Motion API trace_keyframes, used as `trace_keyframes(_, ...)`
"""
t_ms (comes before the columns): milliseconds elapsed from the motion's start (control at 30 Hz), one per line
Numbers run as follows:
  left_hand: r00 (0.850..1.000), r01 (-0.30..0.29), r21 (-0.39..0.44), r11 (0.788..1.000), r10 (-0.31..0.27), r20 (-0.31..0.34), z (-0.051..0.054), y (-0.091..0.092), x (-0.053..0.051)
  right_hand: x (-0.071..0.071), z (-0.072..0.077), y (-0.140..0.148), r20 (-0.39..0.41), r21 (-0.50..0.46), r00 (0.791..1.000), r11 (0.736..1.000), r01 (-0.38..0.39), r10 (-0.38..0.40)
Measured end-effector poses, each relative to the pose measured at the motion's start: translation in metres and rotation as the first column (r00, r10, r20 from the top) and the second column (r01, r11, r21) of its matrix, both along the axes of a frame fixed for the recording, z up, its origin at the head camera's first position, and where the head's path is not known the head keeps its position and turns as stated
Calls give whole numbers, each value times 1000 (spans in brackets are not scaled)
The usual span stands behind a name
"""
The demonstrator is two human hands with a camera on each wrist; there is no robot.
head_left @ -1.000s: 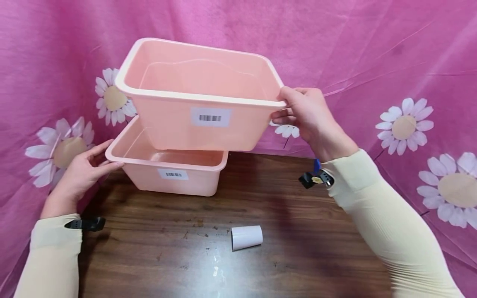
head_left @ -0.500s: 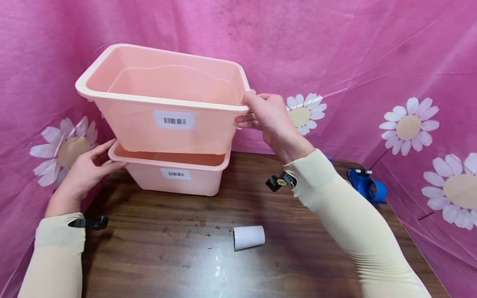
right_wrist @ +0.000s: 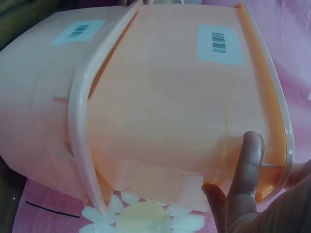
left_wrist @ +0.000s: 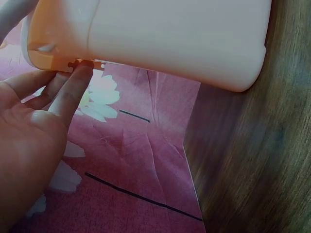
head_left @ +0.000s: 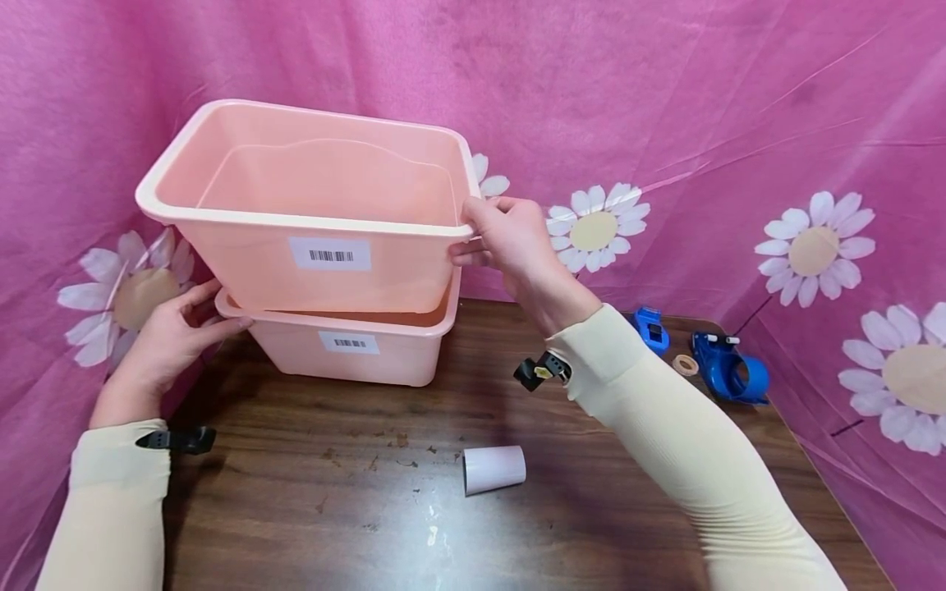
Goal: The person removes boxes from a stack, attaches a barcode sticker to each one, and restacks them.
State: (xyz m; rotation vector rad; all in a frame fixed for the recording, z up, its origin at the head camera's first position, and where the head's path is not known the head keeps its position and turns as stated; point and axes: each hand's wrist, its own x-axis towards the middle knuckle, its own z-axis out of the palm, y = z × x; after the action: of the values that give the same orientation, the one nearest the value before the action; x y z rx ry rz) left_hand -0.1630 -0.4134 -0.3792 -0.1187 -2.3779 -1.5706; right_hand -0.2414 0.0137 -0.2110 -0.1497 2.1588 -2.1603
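Note:
Two pink plastic bins with barcode labels are stacked at the left of the table in the head view. The upper bin [head_left: 259,279] tilts slightly, its base partly inside the mouth of the lower bin [head_left: 399,361], which stands on the wood. My right hand [head_left: 517,246] grips the upper bin's right rim, thumb on top and fingers underneath. At the lower bin's left rim, my left hand [head_left: 166,349] pinches the edge; the left wrist view shows its fingers [left_wrist: 73,92] under the lip. How far the upper bin's base reaches inside is hidden.
A white cylinder [head_left: 494,469] lies on the brown table [head_left: 296,525] in front. To the right are a blue tape dispenser [head_left: 727,369], a tan ring [head_left: 685,365] and a small blue device [head_left: 650,330]. Pink floral cloth [head_left: 665,98] hangs behind and at the sides.
My right hand has brought the upper bin leftward and then down into the lower bin's opening. My left hand keeps its place on the lower rim. Blue items at right came into view.

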Motion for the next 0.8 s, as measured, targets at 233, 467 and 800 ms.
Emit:
trace_keyframes(233,1000,-6,-10,1000,6,9,3,-1,0,2,-1,0,1,-23,1000,1000,9,-9)
trace_keyframes(467,1000,-14,-39,999,15,23,4,-3,0,6,-2,1,20,-50,1000,999,17,-16)
trace_keyframes(800,998,-8,-6,1000,8,58,4,-4,-2,14,-12,1,47,-76,999,997,4,0)
